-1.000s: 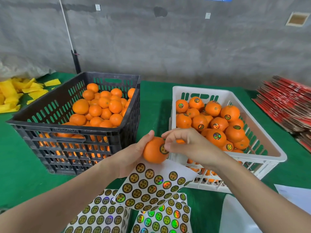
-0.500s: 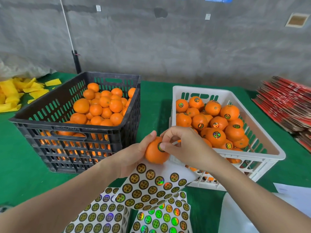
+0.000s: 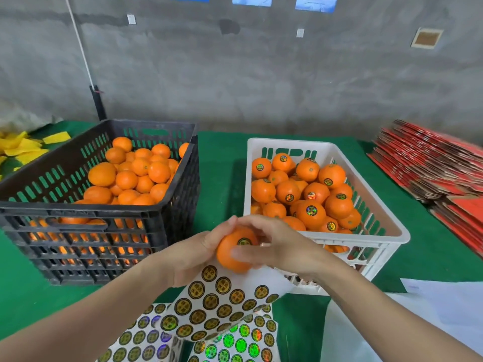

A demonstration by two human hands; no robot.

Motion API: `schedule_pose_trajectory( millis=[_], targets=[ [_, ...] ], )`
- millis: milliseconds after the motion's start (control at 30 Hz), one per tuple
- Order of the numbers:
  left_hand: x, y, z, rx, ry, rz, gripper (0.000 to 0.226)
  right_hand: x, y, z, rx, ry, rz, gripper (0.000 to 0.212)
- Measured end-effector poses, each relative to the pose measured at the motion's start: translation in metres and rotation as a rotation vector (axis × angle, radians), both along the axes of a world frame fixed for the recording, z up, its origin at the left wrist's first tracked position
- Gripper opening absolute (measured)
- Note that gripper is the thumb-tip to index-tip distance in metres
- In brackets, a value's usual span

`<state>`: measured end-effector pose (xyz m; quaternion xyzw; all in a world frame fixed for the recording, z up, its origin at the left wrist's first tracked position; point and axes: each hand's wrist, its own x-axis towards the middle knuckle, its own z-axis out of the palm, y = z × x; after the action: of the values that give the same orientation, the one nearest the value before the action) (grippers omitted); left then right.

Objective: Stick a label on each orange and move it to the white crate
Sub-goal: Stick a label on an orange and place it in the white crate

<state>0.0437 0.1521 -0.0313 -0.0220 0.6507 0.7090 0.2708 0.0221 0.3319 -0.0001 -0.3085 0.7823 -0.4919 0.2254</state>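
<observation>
An orange with a round gold label on top sits between both hands, just in front of the white crate's near left corner. My left hand grips it from the left and also holds a curled label sheet beneath it. My right hand wraps around its right side, thumb across the front. The white crate on the right holds several labelled oranges. The black crate on the left holds several plain oranges.
More holographic label sheets lie on the green table near me. White paper lies at the lower right. Red flat cartons are stacked at the far right. Yellow scraps lie at the far left, by the grey wall.
My right fingers left the label and now curl round the orange's right side. Both hands and the orange stayed in about the same place.
</observation>
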Motion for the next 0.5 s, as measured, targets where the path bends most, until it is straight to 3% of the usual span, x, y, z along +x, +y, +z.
schedule_pose_trajectory(
  millis=[67, 133, 233, 267, 300, 433, 500],
  targets=[
    [-0.008, 0.006, 0.005, 0.038, -0.022, -0.023, 0.085, -0.01, 0.005, 0.006, -0.016, 0.073, -0.016, 0.047],
    [-0.017, 0.007, 0.007, 0.08, -0.086, 0.023, 0.096, -0.033, 0.013, 0.012, -0.1, 0.11, -0.18, 0.048],
    [-0.026, 0.004, 0.005, 0.088, -0.065, 0.108, 0.062, -0.085, 0.031, 0.016, -0.101, 0.345, -0.593, 0.039],
    [-0.026, 0.003, 0.004, 0.103, -0.031, 0.127, 0.049, -0.102, 0.041, 0.015, -0.059, 0.378, -0.677, 0.034],
    [-0.026, 0.002, 0.002, 0.122, -0.003, 0.161, 0.051, -0.117, 0.053, 0.012, 0.008, 0.361, -0.732, 0.027],
    [-0.023, -0.011, 0.002, 0.203, 0.074, 0.217, 0.108, -0.146, 0.099, -0.001, 0.403, 0.19, -0.771, 0.024],
    [-0.023, -0.014, 0.005, 0.199, 0.064, 0.205, 0.105, -0.151, 0.108, 0.001, 0.57, 0.205, -0.67, 0.035]
  ],
)
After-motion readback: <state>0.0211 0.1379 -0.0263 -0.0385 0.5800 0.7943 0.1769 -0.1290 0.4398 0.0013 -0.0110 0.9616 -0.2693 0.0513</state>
